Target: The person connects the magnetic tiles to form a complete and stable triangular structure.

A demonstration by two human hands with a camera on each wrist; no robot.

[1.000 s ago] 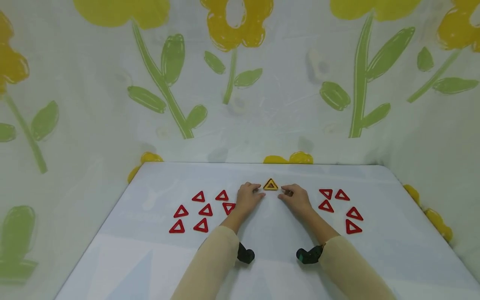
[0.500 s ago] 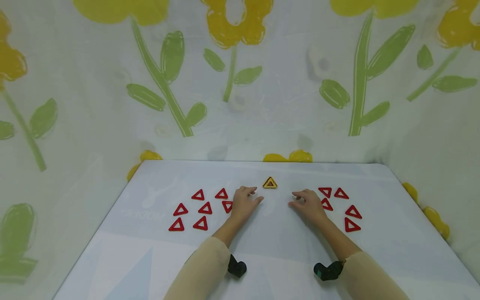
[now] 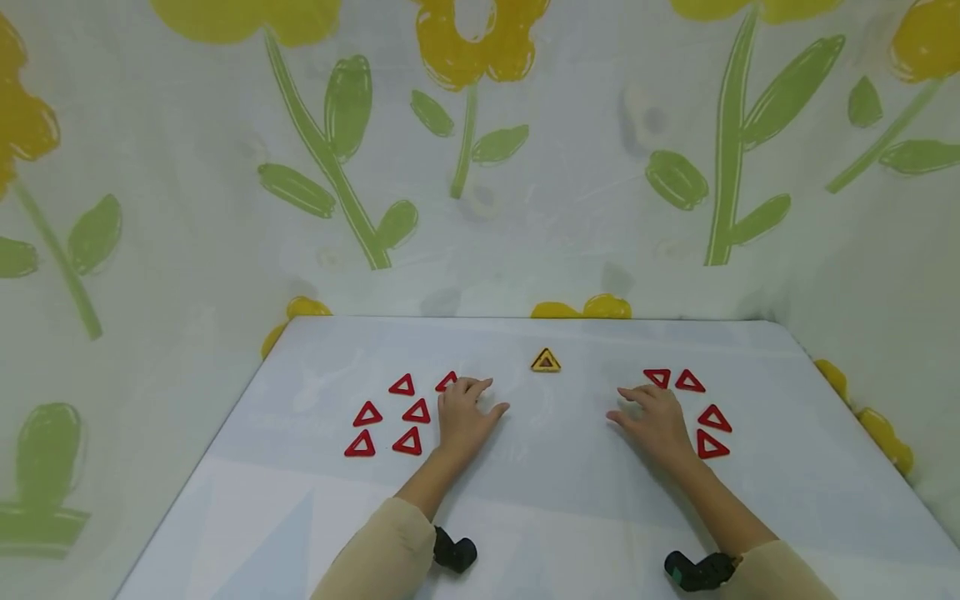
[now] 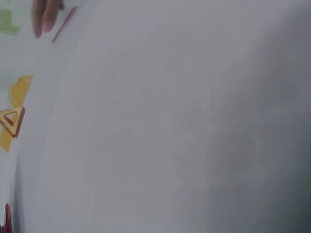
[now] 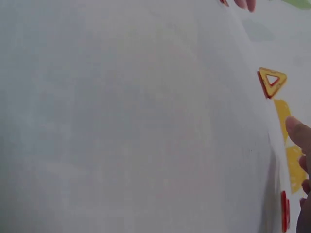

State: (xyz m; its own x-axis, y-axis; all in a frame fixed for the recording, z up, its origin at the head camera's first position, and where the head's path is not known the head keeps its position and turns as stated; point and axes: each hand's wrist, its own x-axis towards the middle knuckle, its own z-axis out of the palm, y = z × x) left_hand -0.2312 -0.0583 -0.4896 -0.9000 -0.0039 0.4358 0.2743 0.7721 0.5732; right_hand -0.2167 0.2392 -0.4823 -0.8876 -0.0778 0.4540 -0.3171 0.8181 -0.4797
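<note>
A yellow triangle tile [image 3: 546, 368] lies at the back middle of the table; in the right wrist view a red layer shows along the yellow triangle's [image 5: 280, 83] underside. My left hand [image 3: 463, 421], holding nothing, hovers with thumb and fingers spread at the right of the left group of hollow red triangles [image 3: 360, 453]. It overlaps one red triangle [image 3: 444, 385] in the head view. Empty too, my right hand [image 3: 658, 425] is at the left of the right-hand red triangles [image 3: 714, 427], its fingers loosely bent. One tile on each side is hidden behind a hand.
The white table [image 3: 547, 483] has its back edge against a curtain [image 3: 570, 167] printed with yellow flowers and green leaves. A dark wrist camera [image 3: 454, 552] sits on the left forearm, and another dark wrist camera [image 3: 699, 572] on the right.
Both hands have drawn apart from beside the yellow triangle, back toward me and outward, the right one farther. The triangle has stayed on the table. The head view has shifted slightly.
</note>
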